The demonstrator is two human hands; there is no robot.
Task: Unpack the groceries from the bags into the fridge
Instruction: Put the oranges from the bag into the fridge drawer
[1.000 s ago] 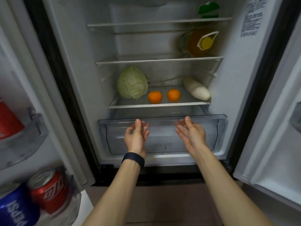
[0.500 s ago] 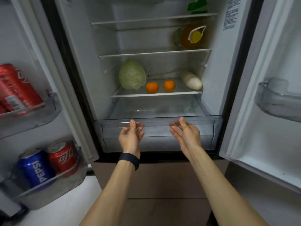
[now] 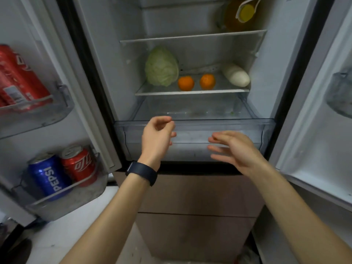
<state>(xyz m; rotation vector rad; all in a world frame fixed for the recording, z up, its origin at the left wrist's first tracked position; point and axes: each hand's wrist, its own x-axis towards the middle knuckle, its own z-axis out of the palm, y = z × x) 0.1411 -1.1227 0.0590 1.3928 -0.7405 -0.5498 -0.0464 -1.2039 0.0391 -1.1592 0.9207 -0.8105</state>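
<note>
The fridge stands open before me. On its lower glass shelf (image 3: pixel 192 91) lie a green cabbage (image 3: pixel 162 66), two oranges (image 3: pixel 186 83) (image 3: pixel 207 81) and a white radish (image 3: pixel 237 77). A jug of amber liquid with a yellow cap (image 3: pixel 238 15) stands on the shelf above. Below, the clear crisper drawer (image 3: pixel 194 123) is pulled out and looks bare inside. My left hand (image 3: pixel 157 139), with a dark wristband, hovers in front of the drawer's rim with loosely curled fingers, holding nothing. My right hand (image 3: pixel 234 149) hovers beside it, fingers straight, also holding nothing.
The left door bins hold red cola cans (image 3: pixel 17 79) above, and a Pepsi can (image 3: pixel 48 177) with a red can (image 3: pixel 79 164) below. The right door (image 3: pixel 312 121) is open with a clear bin (image 3: pixel 341 94). Brown freezer drawers (image 3: pixel 196 202) sit underneath; pale floor lies at lower left.
The view has moved back and down a little. Both hands have drawn back from the drawer front; the left fingers have curled and the right hand has turned sideways.
</note>
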